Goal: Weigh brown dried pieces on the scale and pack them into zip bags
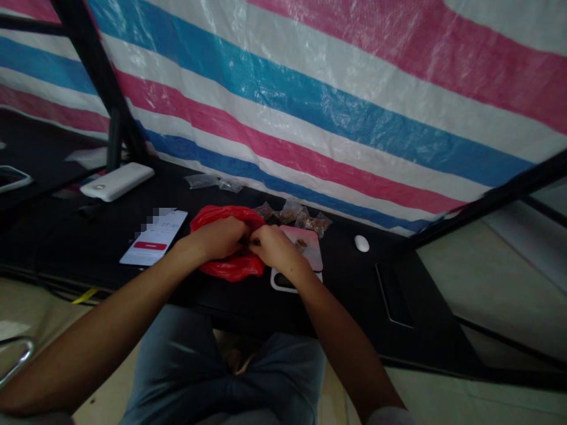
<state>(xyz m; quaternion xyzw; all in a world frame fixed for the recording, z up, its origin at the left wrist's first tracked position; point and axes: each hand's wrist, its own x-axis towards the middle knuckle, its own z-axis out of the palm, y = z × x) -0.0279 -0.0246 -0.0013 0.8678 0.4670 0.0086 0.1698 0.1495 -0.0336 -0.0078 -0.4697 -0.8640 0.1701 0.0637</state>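
Nearest, jeans-clad legs (177,366) are cut off by the lower edge. Beyond, at the black table (354,277), the left hand (225,237) and right hand (277,248) meet over a red plastic bag (233,270) lying on it; their curled fingers mask its opening, so whether either grips something cannot be told. The right arm partly covers a pink-and-white device (313,251). On the lit phone (155,239), pixelation blots one corner, and the red button's lettering is illegible. Farther back, clear packets (314,223) hold blurred brown bits; a white block (117,182) bears an unreadable mark.
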